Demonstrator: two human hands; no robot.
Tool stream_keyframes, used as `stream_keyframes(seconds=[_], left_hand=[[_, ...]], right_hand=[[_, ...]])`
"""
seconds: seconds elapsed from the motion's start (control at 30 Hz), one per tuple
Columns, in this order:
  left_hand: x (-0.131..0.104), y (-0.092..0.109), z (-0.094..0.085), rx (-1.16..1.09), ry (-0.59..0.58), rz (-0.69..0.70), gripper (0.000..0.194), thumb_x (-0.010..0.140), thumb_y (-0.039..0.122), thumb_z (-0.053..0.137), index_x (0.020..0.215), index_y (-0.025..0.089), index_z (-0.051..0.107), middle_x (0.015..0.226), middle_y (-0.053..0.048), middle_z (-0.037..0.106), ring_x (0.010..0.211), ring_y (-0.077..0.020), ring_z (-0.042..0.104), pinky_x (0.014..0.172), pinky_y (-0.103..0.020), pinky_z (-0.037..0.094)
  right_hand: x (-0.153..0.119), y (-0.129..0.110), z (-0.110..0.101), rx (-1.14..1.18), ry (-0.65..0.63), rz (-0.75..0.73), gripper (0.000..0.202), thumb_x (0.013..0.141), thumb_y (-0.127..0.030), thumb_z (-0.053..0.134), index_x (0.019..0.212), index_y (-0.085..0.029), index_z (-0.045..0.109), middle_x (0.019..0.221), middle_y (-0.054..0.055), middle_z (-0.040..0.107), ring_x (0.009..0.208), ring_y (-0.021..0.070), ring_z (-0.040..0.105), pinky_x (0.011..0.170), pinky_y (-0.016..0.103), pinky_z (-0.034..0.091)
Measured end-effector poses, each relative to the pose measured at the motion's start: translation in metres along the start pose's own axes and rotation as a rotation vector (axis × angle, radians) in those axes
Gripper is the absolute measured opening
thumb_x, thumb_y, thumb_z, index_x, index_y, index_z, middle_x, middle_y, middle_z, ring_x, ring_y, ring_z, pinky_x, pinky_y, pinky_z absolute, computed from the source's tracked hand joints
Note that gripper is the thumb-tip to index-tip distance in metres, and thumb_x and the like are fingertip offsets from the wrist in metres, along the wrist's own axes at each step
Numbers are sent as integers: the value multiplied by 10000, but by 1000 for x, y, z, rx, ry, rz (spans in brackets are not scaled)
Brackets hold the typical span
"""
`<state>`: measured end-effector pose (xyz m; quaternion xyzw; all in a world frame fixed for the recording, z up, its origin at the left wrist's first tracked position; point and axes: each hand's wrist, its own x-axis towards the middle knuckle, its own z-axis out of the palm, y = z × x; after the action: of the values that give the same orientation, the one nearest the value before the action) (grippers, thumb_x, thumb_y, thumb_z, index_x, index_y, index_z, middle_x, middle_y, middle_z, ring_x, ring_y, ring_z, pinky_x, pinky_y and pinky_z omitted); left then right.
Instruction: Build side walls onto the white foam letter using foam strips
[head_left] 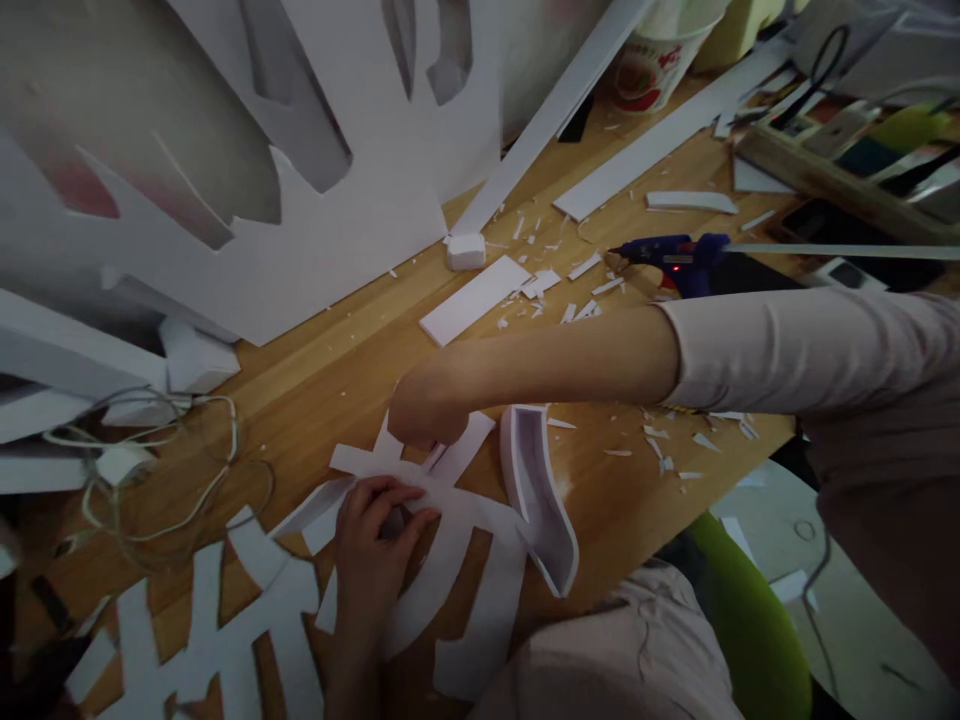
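Note:
A white foam-board cutout (487, 505), shaped like a written character with several strokes, lies on the wooden table in front of me. My left hand (375, 530) is at its left side, with bent fingers and thumb closed on a part of it. Over its upper edge, my right hand (431, 405) is closed with the knuckles up. A thin edge shows under the right fingers, but what they hold is hidden. Just right of the cutout stands a curved white box-like piece (536, 490) with raised walls and a hollow inside.
A blue glue gun (675, 255) with a small red light lies beyond my right forearm. White strips (480, 298) and scraps litter the table (600, 480). A large white cut-out board (360, 250) leans at the back. Cable (232, 440) coils at left, near another cutout (255, 600). A paper cup (660, 60) stands behind.

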<state>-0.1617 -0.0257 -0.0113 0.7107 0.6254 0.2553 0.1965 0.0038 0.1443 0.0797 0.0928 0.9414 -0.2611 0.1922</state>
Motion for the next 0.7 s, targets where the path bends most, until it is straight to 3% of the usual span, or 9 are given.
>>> stream_keyframes(seconds=[0.1,0.17,0.27,0.37,0.5,0.7], left_hand=[[0,1,1,1,8,11,138,770,350,800,879,291,739,955,4,621,924,-213,605,853,-364,487],[0,3,1,-12,16,13,168,754,305,817,899,278,736,954,1,628,926,-214,609,858,-364,482],[1,6,1,-24,39,12,202,727,249,841,897,263,732,944,-1,638,924,-212,615,863,-365,477],[2,10,-1,-21,40,22,225,698,236,867,877,255,733,926,-2,650,904,-204,623,837,-350,483],[3,11,-4,-12,0,-1,224,701,248,867,880,256,733,926,-5,660,885,-196,632,810,-345,489],[4,10,-5,-55,-25,7,217,730,240,848,896,244,709,910,-2,659,869,-189,615,798,-344,469]], right_hand=[[-8,-10,-11,-162,-199,74,155,931,-284,669,879,-138,675,901,0,700,859,162,681,816,361,572],[-13,-15,-17,-218,-252,84,90,899,-173,683,822,-126,677,838,-9,699,831,157,677,805,353,557],[-16,-19,-19,-237,-267,74,129,844,-28,632,809,-124,711,802,17,720,802,172,672,733,317,505],[-17,-20,-16,-230,-252,83,206,829,-34,608,909,-159,751,912,54,754,840,211,686,655,308,446],[-15,-15,-10,-214,-202,130,306,814,-13,601,868,-274,752,924,29,765,826,205,691,620,319,414],[-10,-8,-13,-140,-279,71,263,778,21,640,947,-154,740,1023,82,741,912,198,679,707,308,407]])
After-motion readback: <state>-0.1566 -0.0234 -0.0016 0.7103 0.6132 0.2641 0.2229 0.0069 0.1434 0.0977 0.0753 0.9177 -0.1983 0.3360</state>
